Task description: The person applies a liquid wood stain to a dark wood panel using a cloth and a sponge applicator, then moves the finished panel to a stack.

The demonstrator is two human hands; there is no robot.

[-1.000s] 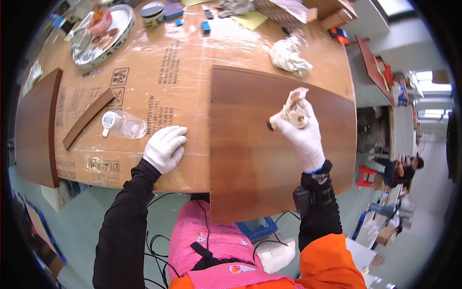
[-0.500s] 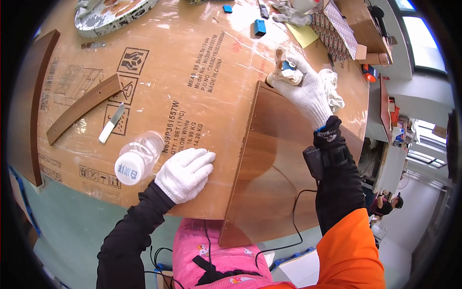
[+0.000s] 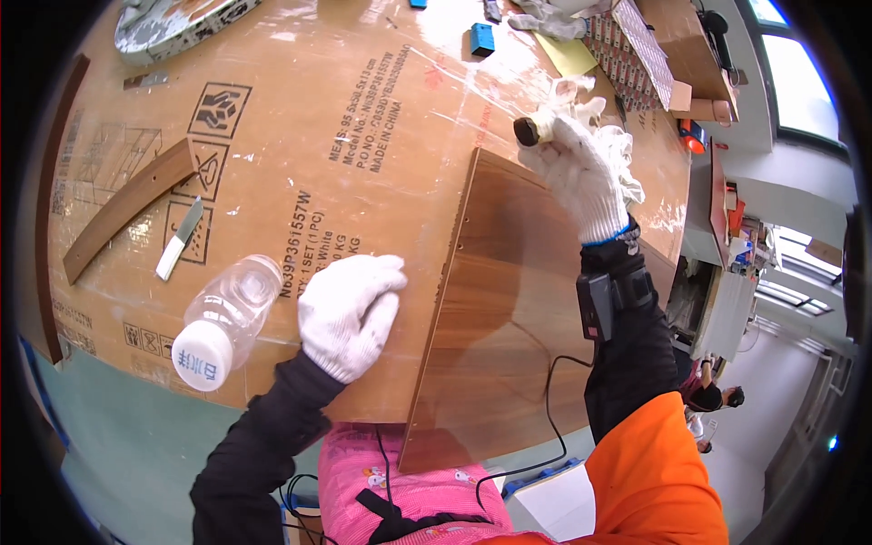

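Observation:
My right hand (image 3: 581,177), in a white knit glove, grips a bunched off-white rag (image 3: 547,123) with a dark brown stained end. It hovers over the far edge of a flat brown wood-grain board (image 3: 490,300), where a glossy patch shows. Loose white cloth (image 3: 619,156) lies just behind that hand. My left hand (image 3: 345,313), gloved too, holds nothing; its thumb is apart from loosely bent fingers. It rests over the cardboard sheet (image 3: 381,218), left of the board. Beside it stands a clear plastic bottle (image 3: 241,295) with a white cap.
A white-handled knife (image 3: 180,238) and a curved wooden strip (image 3: 127,213) lie to the left. Farther back are a paint-smeared round lid (image 3: 173,27), a blue block (image 3: 481,39) and yellow paper (image 3: 565,54). A black cable (image 3: 551,409) crosses the board. Another person (image 3: 707,392) is in the right background.
My right hand has turned, bringing the rag's dark end into view; the blue bit seen in it is now hidden. My left hand's thumb has spread from its fingers. The whole view has shifted slightly.

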